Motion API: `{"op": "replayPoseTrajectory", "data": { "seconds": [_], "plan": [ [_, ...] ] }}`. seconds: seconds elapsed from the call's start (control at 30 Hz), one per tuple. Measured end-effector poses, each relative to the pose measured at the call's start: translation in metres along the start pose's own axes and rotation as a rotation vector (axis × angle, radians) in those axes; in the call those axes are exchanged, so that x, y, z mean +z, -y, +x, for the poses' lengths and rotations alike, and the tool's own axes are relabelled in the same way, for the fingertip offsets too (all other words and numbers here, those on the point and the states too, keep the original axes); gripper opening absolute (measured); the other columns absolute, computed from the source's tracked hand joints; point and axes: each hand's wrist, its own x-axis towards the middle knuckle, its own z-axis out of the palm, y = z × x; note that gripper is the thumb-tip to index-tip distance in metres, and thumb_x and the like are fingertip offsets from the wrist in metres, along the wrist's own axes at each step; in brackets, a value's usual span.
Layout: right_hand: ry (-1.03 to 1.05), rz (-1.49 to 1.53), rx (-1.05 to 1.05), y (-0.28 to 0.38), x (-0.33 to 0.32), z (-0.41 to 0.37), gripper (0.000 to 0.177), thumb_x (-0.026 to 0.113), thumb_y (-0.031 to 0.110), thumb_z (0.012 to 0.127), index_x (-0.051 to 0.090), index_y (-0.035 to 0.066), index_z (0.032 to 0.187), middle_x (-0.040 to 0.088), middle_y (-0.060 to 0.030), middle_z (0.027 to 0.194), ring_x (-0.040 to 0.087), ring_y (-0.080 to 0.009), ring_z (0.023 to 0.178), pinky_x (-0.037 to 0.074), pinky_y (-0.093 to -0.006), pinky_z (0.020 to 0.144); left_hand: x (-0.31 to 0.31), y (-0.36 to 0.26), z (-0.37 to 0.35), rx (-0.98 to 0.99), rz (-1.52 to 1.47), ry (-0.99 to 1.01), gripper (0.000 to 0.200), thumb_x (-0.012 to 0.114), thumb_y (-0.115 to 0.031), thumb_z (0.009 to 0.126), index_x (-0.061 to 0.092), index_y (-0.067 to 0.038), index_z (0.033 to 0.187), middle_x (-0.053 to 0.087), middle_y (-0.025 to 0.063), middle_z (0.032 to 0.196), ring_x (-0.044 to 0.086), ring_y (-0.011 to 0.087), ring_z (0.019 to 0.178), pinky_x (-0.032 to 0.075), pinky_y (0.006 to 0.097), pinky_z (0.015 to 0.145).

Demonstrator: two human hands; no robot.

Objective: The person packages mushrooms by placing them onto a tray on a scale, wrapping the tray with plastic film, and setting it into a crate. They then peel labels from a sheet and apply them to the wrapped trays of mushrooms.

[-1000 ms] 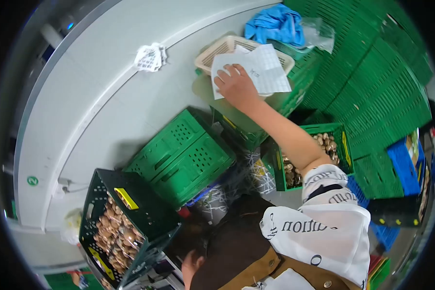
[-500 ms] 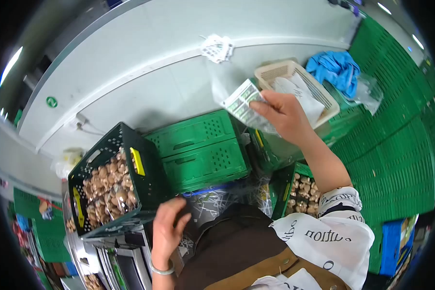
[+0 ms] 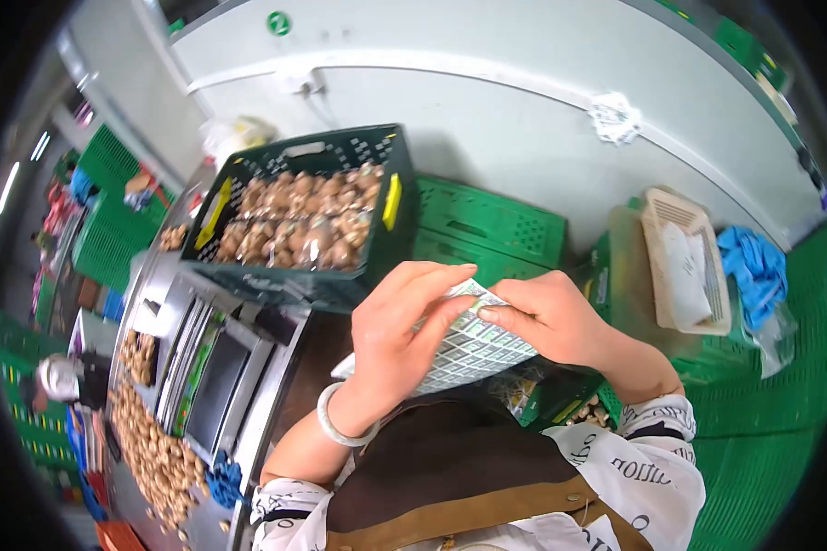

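In front of my apron, both hands meet at a sheet of small printed labels [image 3: 473,354], white with green print, tilted and partly covered by my fingers. My left hand [image 3: 402,331] is closed around its left edge near the top. At the upper right edge, my right hand [image 3: 553,317] pinches the sheet between thumb and fingers. Just beyond my left hand stands a dark green crate [image 3: 398,243] with yellow handles, filled with clear-wrapped packs of brown mushrooms [image 3: 299,216].
Loose mushrooms [image 3: 152,450] lie on the metal table at left, beside a scale [image 3: 219,376]. Green crates [image 3: 492,219] stand by the wall. At right are a beige basket [image 3: 656,285] holding white paper and a blue cloth [image 3: 753,266].
My right hand has brought the label sheet from beside the beige basket to in front of my apron. My left hand has come up and taken hold too. The view has turned left.
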Motion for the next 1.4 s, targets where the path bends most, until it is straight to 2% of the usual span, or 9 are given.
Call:
{"op": "replayPoseTrajectory", "data": {
  "seconds": [0.37,0.47,0.6,0.73,0.8,1.0,1.2,1.33,1.4],
  "plan": [
    [-0.065,-0.095,-0.176,0.045,0.133,0.070,0.020,0.069,0.026,0.085,0.064,0.008,0.095,0.064,-0.0108,0.069,0.064,-0.0276,0.059,0.048,-0.0350,0.051,-0.138,0.058,-0.088,-0.292,-0.072,-0.082,0.004,0.066,0.004,0.083,0.063,0.003,0.086,0.061,0.0070,0.083,0.054,0.0110,0.070,0.044,0.0225,0.061],
    [-0.034,-0.039,-0.160,0.064,0.179,0.101,0.024,0.070,0.024,0.084,0.064,0.008,0.101,0.066,-0.0106,0.070,0.065,-0.0258,0.060,0.048,-0.0335,0.053,-0.190,0.068,-0.105,-0.190,0.180,-0.102,0.010,0.067,0.001,0.082,0.058,0.001,0.079,0.058,0.0111,0.072,0.056,0.0235,0.062,0.044,0.0315,0.056],
    [0.036,-0.002,-0.177,0.099,0.228,0.141,0.027,0.072,0.019,0.084,0.064,0.006,0.106,0.068,-0.0112,0.075,0.067,-0.0213,0.063,0.049,-0.0308,0.056,-0.255,0.095,-0.132,-0.158,0.414,-0.080,0.015,0.066,-0.004,0.086,0.054,0.001,0.077,0.054,0.0126,0.069,0.053,0.0269,0.059,0.043,0.0348,0.055],
    [0.104,0.071,-0.170,0.121,0.270,0.176,0.027,0.071,0.017,0.084,0.064,0.004,0.106,0.068,-0.0116,0.076,0.067,-0.0217,0.065,0.050,-0.0300,0.058,-0.308,0.118,-0.148,-0.383,-0.197,-0.170,0.008,0.067,-0.002,0.084,0.063,0.001,0.091,0.061,0.0029,0.075,0.057,0.0156,0.065,0.045,0.0296,0.060],
    [0.140,0.096,-0.096,0.133,0.284,0.186,0.027,0.071,0.016,0.084,0.064,0.004,0.106,0.068,-0.0118,0.077,0.067,-0.0222,0.066,0.050,-0.0302,0.059,-0.331,0.125,-0.157,-0.498,-0.209,-0.138,0.011,0.068,-0.002,0.084,0.065,0.001,0.094,0.062,0.0014,0.079,0.054,0.0102,0.067,0.042,0.0247,0.060],
    [0.096,0.088,-0.095,0.146,0.310,0.208,0.030,0.072,0.018,0.082,0.063,0.008,0.109,0.068,-0.0117,0.079,0.066,-0.0261,0.066,0.050,-0.0322,0.059,-0.366,0.145,-0.164,-0.650,-0.196,-0.159,0.010,0.071,-0.006,0.084,0.068,0.001,0.090,0.061,-0.0036,0.072,0.047,0.0033,0.061,0.036,0.0193,0.054],
    [-0.081,-0.275,-0.371,0.129,0.316,0.235,0.027,0.073,0.024,0.081,0.062,0.008,0.101,0.066,-0.0087,0.073,0.065,-0.0289,0.063,0.050,-0.0344,0.056,-0.372,0.156,-0.143,-0.600,0.010,-0.212,0.012,0.072,-0.009,0.084,0.067,0.002,0.085,0.055,-0.0013,0.059,0.042,0.0034,0.054,0.032,0.0207,0.048],
    [0.185,0.025,-0.081,0.111,0.301,0.278,0.034,0.074,0.025,0.079,0.058,0.007,0.104,0.065,-0.0105,0.076,0.064,-0.0263,0.068,0.049,-0.0365,0.062,-0.372,0.171,-0.120,-0.650,0.045,-0.185,0.013,0.072,-0.009,0.084,0.068,0.002,0.086,0.056,-0.0006,0.059,0.044,0.0039,0.054,0.034,0.0211,0.048],
    [0.019,-0.031,-0.410,0.106,0.301,0.302,0.041,0.075,0.028,0.077,0.054,0.006,0.106,0.062,-0.0079,0.077,0.061,-0.0266,0.069,0.048,-0.0384,0.063,-0.369,0.176,-0.107,-0.652,0.091,-0.158,0.013,0.072,-0.009,0.084,0.068,0.003,0.087,0.056,-0.0004,0.059,0.045,0.0041,0.054,0.035,0.0214,0.048]
  ]
}}
